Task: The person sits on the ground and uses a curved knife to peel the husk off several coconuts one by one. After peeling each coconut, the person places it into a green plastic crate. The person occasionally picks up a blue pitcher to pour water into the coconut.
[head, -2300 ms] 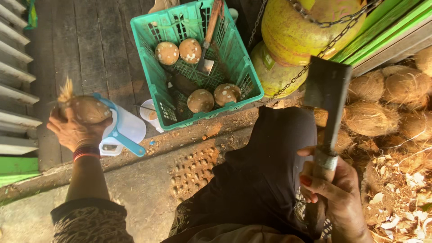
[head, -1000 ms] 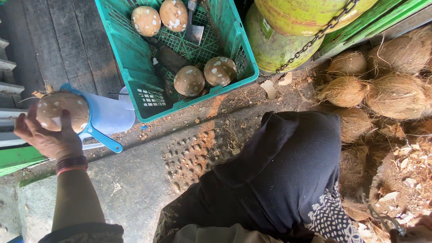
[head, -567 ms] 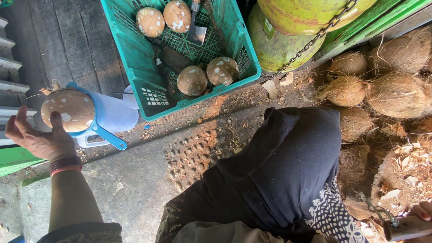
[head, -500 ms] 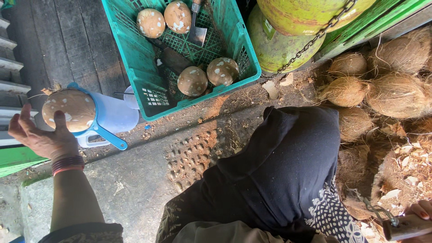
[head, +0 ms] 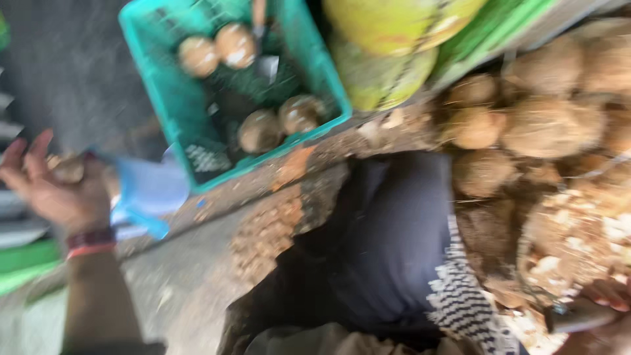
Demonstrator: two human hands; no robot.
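Blurred brown coconut (head: 68, 169) cupped in left hand (head: 56, 190), fingers spread, over blue jug (head: 152, 190). Right hand (head: 608, 309) at frame edge, grip unclear. Risk: loose hold lets the coconut roll off, missing the jug.

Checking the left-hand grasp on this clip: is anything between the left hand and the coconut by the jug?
Nothing visible. The left hand already cups the coconut directly, beside the pale blue jug. The frame is motion-blurred, so fine detail at the contact is unclear.
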